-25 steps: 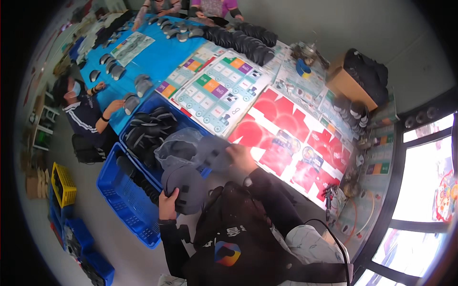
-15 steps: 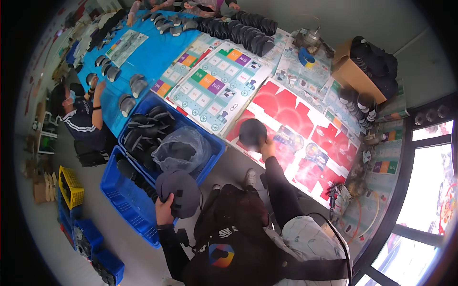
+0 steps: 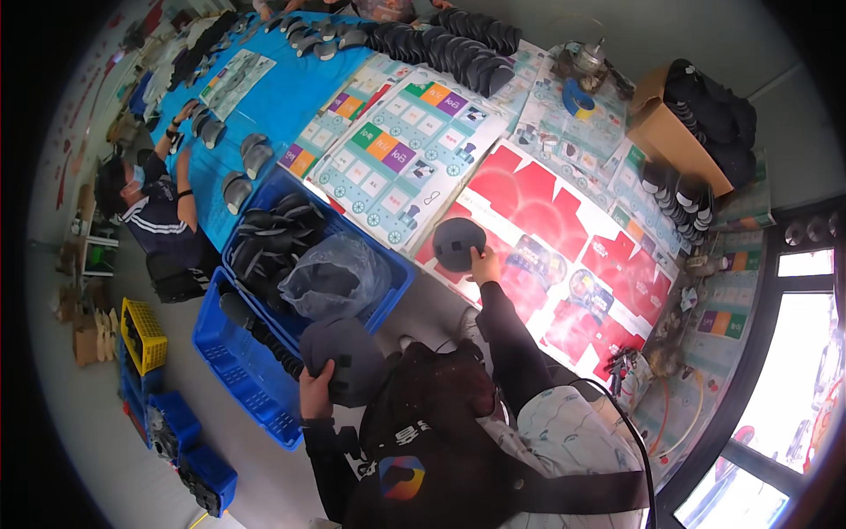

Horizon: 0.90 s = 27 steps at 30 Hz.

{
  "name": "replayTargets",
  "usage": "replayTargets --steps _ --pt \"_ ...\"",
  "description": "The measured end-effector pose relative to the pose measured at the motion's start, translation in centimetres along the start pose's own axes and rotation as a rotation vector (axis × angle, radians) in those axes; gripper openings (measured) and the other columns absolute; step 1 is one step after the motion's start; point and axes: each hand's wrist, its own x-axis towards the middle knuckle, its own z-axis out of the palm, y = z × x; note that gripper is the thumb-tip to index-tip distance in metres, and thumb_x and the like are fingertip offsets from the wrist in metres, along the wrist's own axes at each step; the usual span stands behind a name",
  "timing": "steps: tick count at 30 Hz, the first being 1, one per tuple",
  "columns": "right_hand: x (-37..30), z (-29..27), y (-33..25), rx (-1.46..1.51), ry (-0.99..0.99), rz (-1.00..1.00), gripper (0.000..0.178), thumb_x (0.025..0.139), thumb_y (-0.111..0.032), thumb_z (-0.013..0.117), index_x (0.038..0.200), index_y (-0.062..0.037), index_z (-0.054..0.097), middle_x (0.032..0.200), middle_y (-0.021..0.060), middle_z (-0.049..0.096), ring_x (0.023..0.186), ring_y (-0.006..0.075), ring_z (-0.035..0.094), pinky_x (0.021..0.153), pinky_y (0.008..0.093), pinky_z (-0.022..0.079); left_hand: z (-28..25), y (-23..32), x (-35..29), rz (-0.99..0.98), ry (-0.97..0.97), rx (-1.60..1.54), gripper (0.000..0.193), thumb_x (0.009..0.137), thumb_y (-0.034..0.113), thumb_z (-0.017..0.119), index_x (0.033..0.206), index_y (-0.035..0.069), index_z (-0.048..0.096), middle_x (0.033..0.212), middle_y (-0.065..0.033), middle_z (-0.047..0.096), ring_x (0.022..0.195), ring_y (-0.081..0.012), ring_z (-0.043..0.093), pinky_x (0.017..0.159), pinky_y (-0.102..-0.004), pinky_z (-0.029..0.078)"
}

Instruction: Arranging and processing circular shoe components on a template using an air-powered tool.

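The left grip [image 3: 317,392] is pinching a dark grey, rounded, soft-looking piece [image 3: 354,338] between thumb and fingers, the thumb lying near a small black square patch on its face. The right grip [image 3: 484,266] is pinching a dark grey, round, disc-like piece [image 3: 454,234] by its rim; a small darker square is showing near its middle. The soft-looking piece is hanging in front of the person's body, while the disc-like piece is sitting between one and two o'clock from it, over the near corner of red-and-white printed sheets [image 3: 564,264]. Whether it is touching them, I cannot tell.

The near edge of the bench [image 3: 300,101] is running under the right forearm, slanting from ten toward four o'clock. A strip of grey floor [image 3: 419,301] is showing between that edge and a blue plastic crate [image 3: 398,286], giving room between the arms. At twelve o'clock from the left grip, this crate is holding a clear plastic bag [image 3: 330,278] and curved black pieces [image 3: 269,234]. A second blue crate [image 3: 251,388] is standing near ten o'clock. At two o'clock from the right grip, a brown cardboard box [image 3: 656,132] is holding black pieces.
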Motion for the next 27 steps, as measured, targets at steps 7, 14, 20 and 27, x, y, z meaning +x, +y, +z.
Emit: replayTargets --steps 7,14,20,27 --pt "-12.0 0.3 -6.6 -0.069 -0.568 -0.150 0.052 0.087 -0.041 0.076 0.113 -0.0001 0.058 0.094 0.0098 0.068 0.085 0.0175 0.065 0.069 0.0331 0.052 4.0 -0.4 3.8 -0.032 -0.144 0.013 0.034 0.092 0.010 0.070 0.124 -0.002 0.063 0.114 -0.0065 0.069 0.097 -0.0164 0.065 0.087 -0.0304 0.051" --pt "-20.1 -0.4 -8.7 -0.204 -0.496 -0.221 0.031 0.080 -0.018 0.084 0.087 0.0011 0.061 0.081 0.0062 0.065 0.073 0.0122 0.057 0.066 0.0295 0.048 7.0 -0.8 5.3 -0.071 -0.379 0.010 0.032 0.093 0.011 0.071 0.121 -0.004 0.063 0.112 -0.0059 0.069 0.097 -0.0130 0.064 0.087 -0.0287 0.050" --pt "-22.3 -4.2 -6.0 -0.284 -0.239 -0.340 0.031 0.087 -0.013 0.076 0.110 0.0038 0.063 0.084 0.0127 0.069 0.082 0.0181 0.063 0.073 0.0342 0.051 5.0 -4.1 7.7 -0.039 -0.532 0.018 0.036 0.092 0.009 0.070 0.124 -0.005 0.061 0.116 -0.0067 0.068 0.104 -0.0146 0.063 0.093 -0.0302 0.048" --pt "-14.9 -12.5 1.7 0.259 0.148 0.050 0.028 0.095 -0.011 0.066 0.119 0.0012 0.060 0.101 0.0069 0.065 0.083 0.0188 0.066 0.058 0.0330 0.059 0.0 -4.0 8.7 -0.033 -0.427 0.110 0.032 0.095 0.006 0.065 0.125 -0.004 0.059 0.117 -0.0088 0.067 0.104 -0.0186 0.065 0.090 -0.0323 0.051"
